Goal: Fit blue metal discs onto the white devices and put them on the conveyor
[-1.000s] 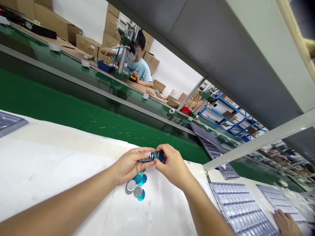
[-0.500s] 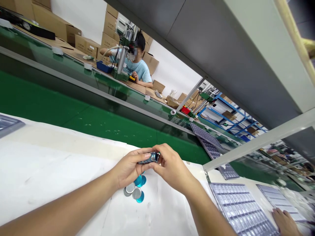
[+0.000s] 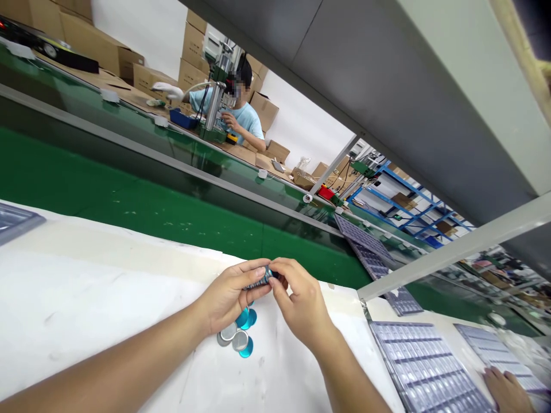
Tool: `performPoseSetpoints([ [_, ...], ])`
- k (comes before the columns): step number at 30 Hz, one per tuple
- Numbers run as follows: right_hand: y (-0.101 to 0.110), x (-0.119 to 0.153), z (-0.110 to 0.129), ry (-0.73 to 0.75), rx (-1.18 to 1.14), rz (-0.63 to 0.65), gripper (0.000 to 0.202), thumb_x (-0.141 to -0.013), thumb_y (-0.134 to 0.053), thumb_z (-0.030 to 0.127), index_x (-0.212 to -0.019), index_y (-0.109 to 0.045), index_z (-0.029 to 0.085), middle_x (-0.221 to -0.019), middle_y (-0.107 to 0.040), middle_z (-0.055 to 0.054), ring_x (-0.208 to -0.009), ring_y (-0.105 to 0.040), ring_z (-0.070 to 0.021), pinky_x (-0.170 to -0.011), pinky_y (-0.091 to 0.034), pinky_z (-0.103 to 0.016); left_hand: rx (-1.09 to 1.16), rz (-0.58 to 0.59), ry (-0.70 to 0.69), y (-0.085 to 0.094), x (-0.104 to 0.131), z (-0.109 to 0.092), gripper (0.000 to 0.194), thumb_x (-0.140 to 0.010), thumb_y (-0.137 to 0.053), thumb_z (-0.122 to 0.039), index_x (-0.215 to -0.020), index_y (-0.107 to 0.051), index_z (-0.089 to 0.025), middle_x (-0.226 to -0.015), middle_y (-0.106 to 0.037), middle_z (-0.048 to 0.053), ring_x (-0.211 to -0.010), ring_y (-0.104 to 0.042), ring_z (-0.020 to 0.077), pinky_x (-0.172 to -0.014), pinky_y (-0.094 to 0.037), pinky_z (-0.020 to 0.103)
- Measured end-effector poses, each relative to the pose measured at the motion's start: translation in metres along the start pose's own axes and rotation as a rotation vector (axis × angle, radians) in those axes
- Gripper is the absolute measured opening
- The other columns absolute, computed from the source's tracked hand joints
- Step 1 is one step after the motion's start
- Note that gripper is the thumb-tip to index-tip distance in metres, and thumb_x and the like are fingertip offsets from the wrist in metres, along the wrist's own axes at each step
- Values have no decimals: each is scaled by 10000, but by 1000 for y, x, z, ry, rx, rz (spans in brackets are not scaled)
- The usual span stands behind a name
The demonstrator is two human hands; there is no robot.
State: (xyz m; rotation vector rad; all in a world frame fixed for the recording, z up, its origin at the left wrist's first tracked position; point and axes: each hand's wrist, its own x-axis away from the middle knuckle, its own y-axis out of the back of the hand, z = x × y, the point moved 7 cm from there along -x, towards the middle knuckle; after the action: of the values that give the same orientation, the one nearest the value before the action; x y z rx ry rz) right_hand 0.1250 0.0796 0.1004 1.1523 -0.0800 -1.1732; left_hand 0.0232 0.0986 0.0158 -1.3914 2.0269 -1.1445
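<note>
Since the earlier frame the right hand [image 3: 302, 301] had shifted its fingertips, covering more of the end of the stack of discs [image 3: 257, 283]. Its grip was narrow, pinching that end, while the left hand [image 3: 228, 293] clasped the rest above the worktop [image 3: 129, 298]. Below lay overlapping loose discs [image 3: 240, 341], silver and blue. Rightward sat a compartmented tray [image 3: 424, 358]. Beyond the green strip [image 3: 142, 195], a person in light blue [image 3: 252, 121] worked behind a metal column [image 3: 215, 106].

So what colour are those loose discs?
Some discs are blue, others silver, clearest in the head view.
</note>
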Motion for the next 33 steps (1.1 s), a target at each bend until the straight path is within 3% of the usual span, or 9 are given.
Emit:
performPoseSetpoints([
  [6, -3, 7, -18, -87, -64, -128, 209, -911, -492, 81, -1005, -639, 197, -921, -671, -60, -815, -635, -179, -709, -531, -296, 19, -85, 17, 5, 1, 3, 167, -913, -625, -154, -1032, -740, -138, -1075, -756, 120, -1101, -691, 248, -991, -547, 340],
  [13, -9, 19, -22, 59, 70, -203, 269, -941, -441, 83, -1115, -626, 173, -1053, -682, -116, -968, -623, -239, -836, -540, -389, 52, -91, 55, 3, 0, 3, 290, -906, -473, -40, -1037, -732, -52, -1169, -718, 192, -1206, -630, 298, -1070, -490, 421],
  [19, -11, 24, -34, -11, -16, -224, 274, -933, -454, 87, -1144, -612, 165, -1033, -627, -115, -940, -620, -220, -802, -553, -358, -20, -83, 54, 2, 3, 3, 247, -918, -556, -60, -1097, -724, -78, -1177, -726, 174, -1193, -642, 289, -1075, -486, 397],
  [26, -10, 22, -30, 5, -151, -237, 241, -918, -451, 89, -1069, -618, 175, -1010, -587, -98, -877, -599, -191, -717, -541, -313, -101, -95, 61, 2, 3, 5, 237, -908, -614, -107, -1116, -726, -104, -1122, -746, 165, -988, -727, 233, -947, -577, 346],
  [29, -11, 21, -29, 24, -179, -228, 237, -910, -429, 68, -1015, -612, 177, -979, -580, -89, -864, -590, -186, -717, -533, -313, -109, -122, 44, 5, 3, 5, 219, -919, -598, -121, -1087, -736, -95, -1141, -740, 164, -1055, -706, 242, -968, -564, 343],
  [33, -14, 21, -28, 30, -178, -227, 279, -893, -425, 52, -1094, -571, 179, -974, -572, -82, -860, -567, -191, -721, -526, -323, -110, -142, 34, 6, 2, 5, 230, -925, -573, -118, -1079, -740, -81, -1199, -717, 174, -1158, -659, 278, -1011, -537, 380],
])
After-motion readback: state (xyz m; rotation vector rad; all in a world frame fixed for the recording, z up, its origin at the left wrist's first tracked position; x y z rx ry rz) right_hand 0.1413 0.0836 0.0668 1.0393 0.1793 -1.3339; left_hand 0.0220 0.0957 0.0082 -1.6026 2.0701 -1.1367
